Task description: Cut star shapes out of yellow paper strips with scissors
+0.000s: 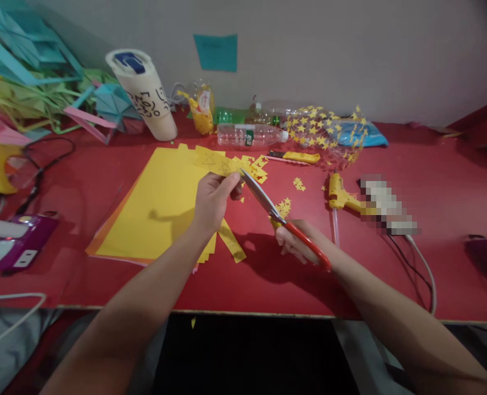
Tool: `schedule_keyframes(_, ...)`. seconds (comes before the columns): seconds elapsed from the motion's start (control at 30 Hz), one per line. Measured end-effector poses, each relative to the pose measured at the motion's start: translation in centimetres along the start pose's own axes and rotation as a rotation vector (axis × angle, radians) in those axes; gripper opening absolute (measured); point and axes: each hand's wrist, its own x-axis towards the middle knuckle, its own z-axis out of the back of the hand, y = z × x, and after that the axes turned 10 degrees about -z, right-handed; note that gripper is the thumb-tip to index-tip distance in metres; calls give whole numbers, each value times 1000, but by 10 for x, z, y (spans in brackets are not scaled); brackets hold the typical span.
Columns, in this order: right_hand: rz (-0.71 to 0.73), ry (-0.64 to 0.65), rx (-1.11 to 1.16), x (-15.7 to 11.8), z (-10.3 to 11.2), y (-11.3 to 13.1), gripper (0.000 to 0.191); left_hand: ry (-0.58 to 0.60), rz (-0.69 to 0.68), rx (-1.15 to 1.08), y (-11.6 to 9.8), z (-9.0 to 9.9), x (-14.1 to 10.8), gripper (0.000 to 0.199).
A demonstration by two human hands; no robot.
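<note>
Pinched in my left hand (pixel 212 200) is a yellow paper strip (pixel 212 161) with pencil-drawn stars. My right hand (pixel 296 241) grips red-handled scissors (pixel 282 216), whose blade tips meet the strip's right end beside my left thumb. Whether the blades are parted is hard to make out. Below my left hand lies a stack of yellow sheets (pixel 144 208), with orange and pink edges showing. Another yellow strip (pixel 231 241) rests at the stack's right edge. Scraps with star cut-outs (pixel 259 170) sit behind the blades, and small cut stars (pixel 284 207) lie near the scissors.
Along the wall stand a white cup (pixel 144 96) and plastic bottles (pixel 247 135), near a cluster of yellow stars (pixel 313 126). A yellow cutter (pixel 301 158) lies before them. To the right is a yellow glue gun (pixel 344 198); a purple power box (pixel 18 241) sits left.
</note>
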Motion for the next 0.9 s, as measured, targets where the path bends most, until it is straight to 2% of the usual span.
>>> schedule_keyframes(0.9, -14, -15, -17, 0, 2, 2, 47, 11, 42, -37, -3, 3, 2, 23)
